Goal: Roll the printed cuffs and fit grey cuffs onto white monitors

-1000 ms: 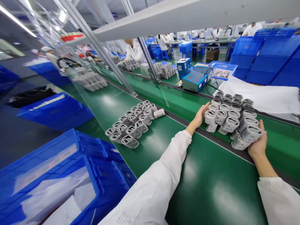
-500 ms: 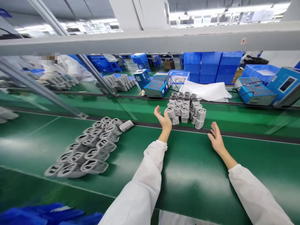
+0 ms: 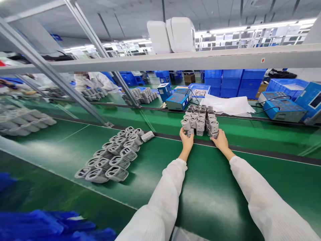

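In the head view, a pile of grey rolls (image 3: pixel 200 122) sits on the green belt (image 3: pixel 260 138) just beyond the dark strip (image 3: pixel 253 151), straight ahead of the person. The left hand (image 3: pixel 187 141) and right hand (image 3: pixel 221 141) grasp its lower front corners, thumbs and fingers bent around the outer rolls; perhaps this pressure from both sides keeps the columns from spreading, since a dark gap parts the rightmost column from the others. The rolls stand on end, coiled openings upward, long axis roughly upright, stacked at least two high at the front. On the near table (image 3: pixel 210 201), to the left, a group of rolls (image 3: pixel 110 157) stands likewise in slanting rows, probably for steadiness, while a loose roll (image 3: pixel 147 136) lies on its side just beside them
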`<state>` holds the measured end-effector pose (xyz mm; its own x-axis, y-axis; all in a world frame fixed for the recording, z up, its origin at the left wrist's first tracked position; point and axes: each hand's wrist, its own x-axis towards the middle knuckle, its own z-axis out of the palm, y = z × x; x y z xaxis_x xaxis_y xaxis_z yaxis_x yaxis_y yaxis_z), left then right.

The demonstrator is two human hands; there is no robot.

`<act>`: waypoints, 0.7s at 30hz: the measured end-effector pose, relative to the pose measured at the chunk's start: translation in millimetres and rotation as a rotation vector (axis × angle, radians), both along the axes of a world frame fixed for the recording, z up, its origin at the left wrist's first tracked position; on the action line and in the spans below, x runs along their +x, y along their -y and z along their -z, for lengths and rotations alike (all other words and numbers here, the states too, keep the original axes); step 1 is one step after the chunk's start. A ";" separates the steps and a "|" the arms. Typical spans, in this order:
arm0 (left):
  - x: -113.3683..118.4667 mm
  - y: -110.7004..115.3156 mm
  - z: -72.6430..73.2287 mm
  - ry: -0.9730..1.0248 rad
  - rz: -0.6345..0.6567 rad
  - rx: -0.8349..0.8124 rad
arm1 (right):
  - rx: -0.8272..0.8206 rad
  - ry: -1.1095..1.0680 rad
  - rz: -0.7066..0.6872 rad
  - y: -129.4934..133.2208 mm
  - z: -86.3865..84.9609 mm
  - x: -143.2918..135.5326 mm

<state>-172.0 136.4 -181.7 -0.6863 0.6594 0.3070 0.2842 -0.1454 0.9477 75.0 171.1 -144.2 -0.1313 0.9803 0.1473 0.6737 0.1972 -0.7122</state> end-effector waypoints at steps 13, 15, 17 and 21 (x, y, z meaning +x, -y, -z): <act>-6.6 7.6 -6.6 -0.040 -0.153 0.022 | 0.061 0.011 -0.289 69.8 5.4 9.7; -1.9 15.1 -15.7 -0.078 -0.206 0.076 | 0.062 -0.031 -0.299 111.1 9.8 37.5; 7.9 23.9 -27.0 -0.130 -0.192 0.154 | 0.043 -0.072 -0.326 157.9 12.6 73.8; 49.9 37.1 -60.8 -0.203 0.006 0.370 | -0.037 -0.187 -0.303 256.6 13.6 156.0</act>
<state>-122.1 99.3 -120.9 -0.5843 0.4832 0.6520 0.4577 -0.4672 0.7565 231.0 -85.5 -157.9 -0.3908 0.9062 0.1615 0.4462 0.3400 -0.8278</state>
